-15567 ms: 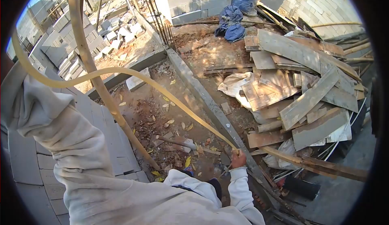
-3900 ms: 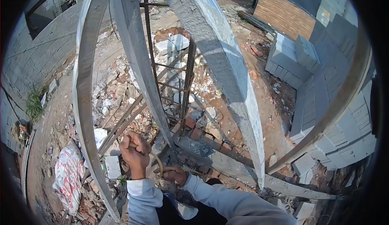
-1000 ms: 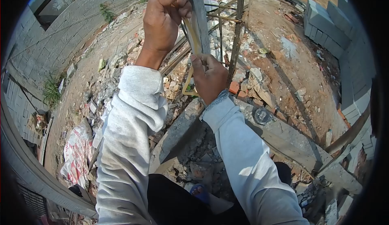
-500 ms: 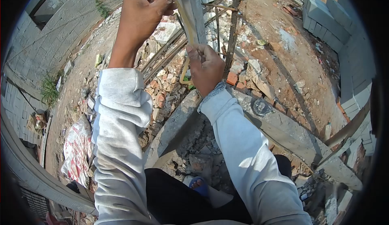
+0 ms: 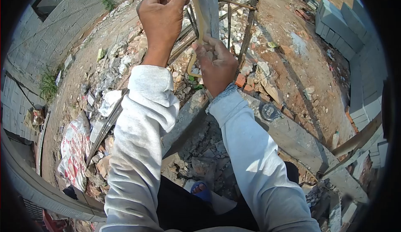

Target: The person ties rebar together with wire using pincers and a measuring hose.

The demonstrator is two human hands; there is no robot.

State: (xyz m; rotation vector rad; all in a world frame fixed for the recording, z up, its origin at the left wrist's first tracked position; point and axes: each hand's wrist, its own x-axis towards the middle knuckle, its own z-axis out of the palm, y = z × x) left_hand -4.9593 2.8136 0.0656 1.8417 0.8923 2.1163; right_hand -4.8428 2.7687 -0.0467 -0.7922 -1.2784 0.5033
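A pale yellow, flexible tube or strip (image 5: 201,19) runs down along an upright grey post (image 5: 210,8). At the top of the view my left hand (image 5: 165,12) pinches the strip's upper part beside the post. Lower down, my right hand (image 5: 216,62) holds the strip between thumb and fingers, close to the post's near side. Below my right hand the loose end (image 5: 191,70) bends in a curve. The strip's top runs out of view.
Concrete beams (image 5: 298,136) meet below the post. Rusty rods (image 5: 249,23) stand behind it. Rubble and bricks cover the ground. A white and red sack (image 5: 75,150) lies left, grey blocks (image 5: 340,25) are stacked right. A sandalled foot (image 5: 201,190) shows below.
My left hand has moved right and slightly down, nearer the post. My right hand has shifted slightly right. The strip's loose end now curves more. The view has shifted a little.
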